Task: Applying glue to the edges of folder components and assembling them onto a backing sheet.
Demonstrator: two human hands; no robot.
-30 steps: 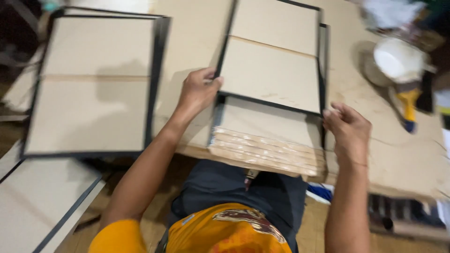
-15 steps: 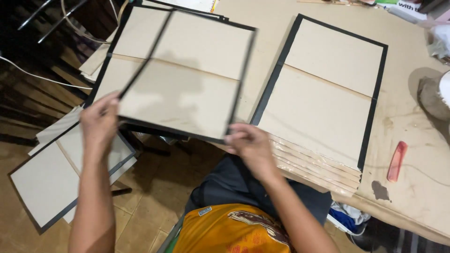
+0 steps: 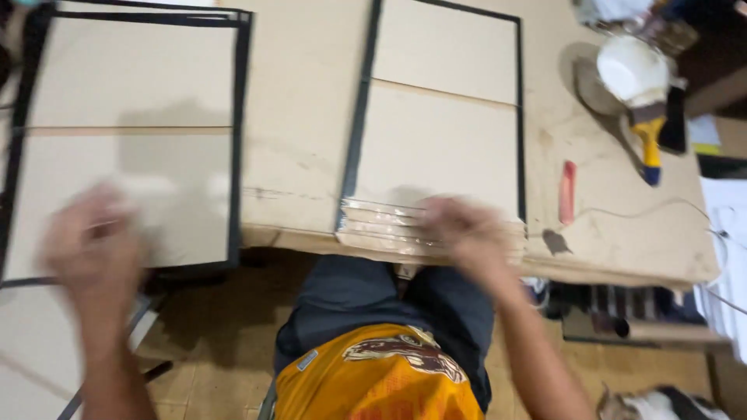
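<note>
table (image 3: 303,117) cardboard-topped | left frame (image 3: 128,132) at 10 o'clock, overhanging near edge | right frame (image 3: 440,117) at 12, atop board stack (image 3: 389,229) | left hand (image 3: 93,249) at 8, blurred over left frame's corner, grip cannot be told | right hand (image 3: 467,229) at 5, blurred on stack's edge, grip unclear | brush (image 3: 647,140) at 2 | red cutter (image 3: 568,192) at 3

I saw the brown counter (image 3: 303,117) carrying two black-framed boards (image 3: 128,132) (image 3: 440,124), a red strip (image 3: 568,192) and a yellow-handled brush (image 3: 647,144)
</note>
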